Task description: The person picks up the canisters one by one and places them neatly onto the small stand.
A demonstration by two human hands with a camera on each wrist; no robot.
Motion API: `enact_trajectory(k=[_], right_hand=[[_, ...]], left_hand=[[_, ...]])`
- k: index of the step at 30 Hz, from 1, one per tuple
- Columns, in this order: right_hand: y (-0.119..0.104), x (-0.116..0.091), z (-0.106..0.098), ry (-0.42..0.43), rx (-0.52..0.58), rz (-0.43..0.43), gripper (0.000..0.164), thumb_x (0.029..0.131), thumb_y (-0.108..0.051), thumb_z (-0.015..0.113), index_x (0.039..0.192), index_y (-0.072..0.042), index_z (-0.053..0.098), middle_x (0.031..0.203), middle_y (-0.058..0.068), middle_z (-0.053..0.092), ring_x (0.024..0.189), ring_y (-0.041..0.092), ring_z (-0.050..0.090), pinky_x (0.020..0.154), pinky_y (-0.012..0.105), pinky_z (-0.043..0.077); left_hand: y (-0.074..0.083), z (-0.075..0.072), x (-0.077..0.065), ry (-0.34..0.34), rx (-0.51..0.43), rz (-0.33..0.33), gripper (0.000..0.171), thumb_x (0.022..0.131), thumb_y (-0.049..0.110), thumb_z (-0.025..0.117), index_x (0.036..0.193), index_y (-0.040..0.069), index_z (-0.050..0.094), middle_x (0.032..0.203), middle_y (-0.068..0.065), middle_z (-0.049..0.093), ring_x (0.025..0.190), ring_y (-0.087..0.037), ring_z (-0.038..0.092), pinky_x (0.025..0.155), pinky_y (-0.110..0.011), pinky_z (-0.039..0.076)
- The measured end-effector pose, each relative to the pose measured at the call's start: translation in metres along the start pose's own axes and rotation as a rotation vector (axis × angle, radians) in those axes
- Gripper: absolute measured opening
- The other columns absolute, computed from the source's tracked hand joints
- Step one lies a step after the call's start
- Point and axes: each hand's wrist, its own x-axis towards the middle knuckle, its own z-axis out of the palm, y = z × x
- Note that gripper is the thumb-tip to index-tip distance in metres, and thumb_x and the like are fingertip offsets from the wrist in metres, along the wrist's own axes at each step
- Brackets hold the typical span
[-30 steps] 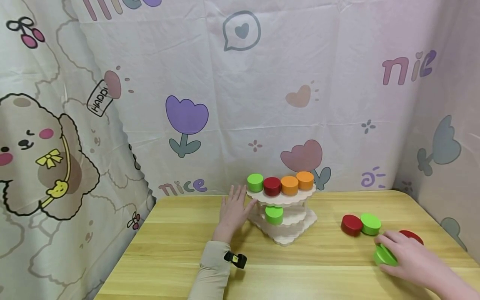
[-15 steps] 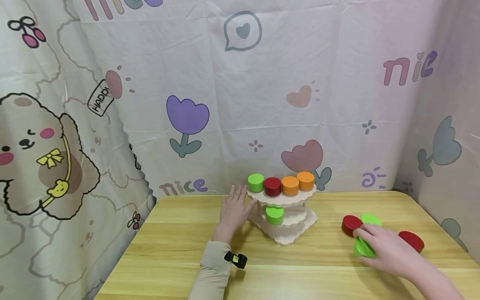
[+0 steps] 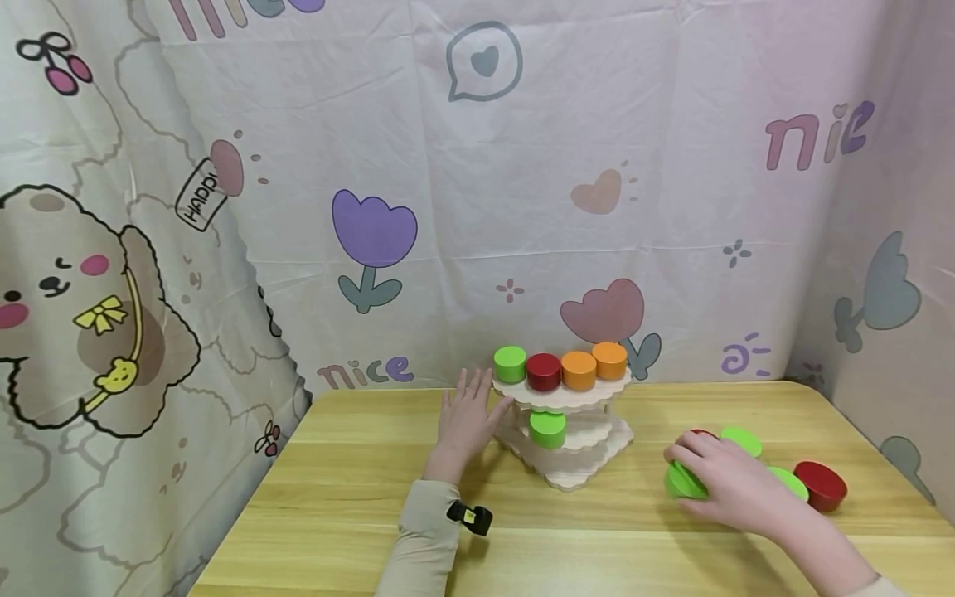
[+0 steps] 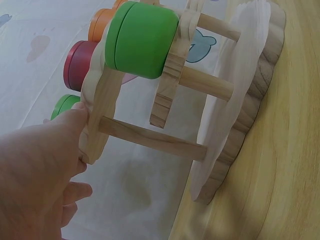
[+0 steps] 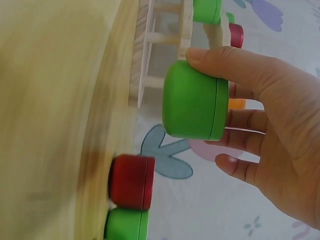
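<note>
My right hand (image 3: 724, 481) grips a small green lidded tin (image 5: 192, 102), thumb on one side and fingers round the other, over the table right of a tiered wooden stand (image 3: 570, 477). My left hand (image 3: 464, 427) holds the left edge of the stand's top shelf, its thumb (image 4: 75, 117) on the near side and the other fingers beyond. A green tin (image 3: 511, 365), a red tin (image 3: 543, 372) and two orange tins (image 3: 579, 371) line the top shelf. Another green tin (image 4: 142, 40) sits on the middle shelf.
On the table's right side stand a red tin (image 3: 821, 485), a green tin (image 3: 789, 481) beside it, a farther green tin (image 3: 741, 441) and a red tin (image 5: 132, 181) mostly hidden by my right hand in the head view. A printed curtain (image 3: 656, 149) hangs behind the table.
My right hand has carried the green tin leftward towards the stand, uncovering the red and green tins at the right. My left hand has stayed on the stand.
</note>
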Motion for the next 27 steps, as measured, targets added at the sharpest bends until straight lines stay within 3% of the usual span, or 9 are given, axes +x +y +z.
enact_trajectory(k=[6, 19, 27], right_hand=[[-0.008, 0.010, 0.003, 0.042, 0.016, -0.046, 0.051, 0.063, -0.035, 0.088, 0.105, -0.021, 0.064, 0.102, -0.008, 0.060, 0.095, 0.015, 0.059, 0.091, 0.050, 0.051], [-0.019, 0.034, 0.005, 0.080, 0.014, -0.119, 0.055, 0.063, -0.034, 0.088, 0.111, -0.019, 0.065, 0.104, -0.005, 0.061, 0.093, 0.015, 0.059, 0.078, 0.038, 0.051], [-0.024, 0.052, 0.008, 0.104, 0.020, -0.152, 0.056, 0.062, -0.035, 0.088, 0.110, -0.018, 0.065, 0.106, -0.003, 0.062, 0.097, 0.018, 0.060, 0.081, 0.040, 0.053]], left_hand=[[0.001, 0.000, -0.001, -0.004, -0.001, -0.002, 0.077, 0.096, 0.069, 0.025, 0.157, 0.021, 0.019, 0.163, -0.005, 0.019, 0.154, -0.029, 0.005, 0.121, -0.060, 0.011], [0.000, 0.002, 0.000, -0.007, 0.003, -0.002, 0.077, 0.097, 0.068, 0.025, 0.157, 0.021, 0.019, 0.163, -0.005, 0.019, 0.154, -0.028, 0.004, 0.121, -0.060, 0.010], [0.000, 0.002, 0.001, -0.008, -0.006, -0.005, 0.077, 0.097, 0.068, 0.025, 0.157, 0.021, 0.019, 0.163, -0.005, 0.019, 0.154, -0.028, 0.004, 0.122, -0.059, 0.010]])
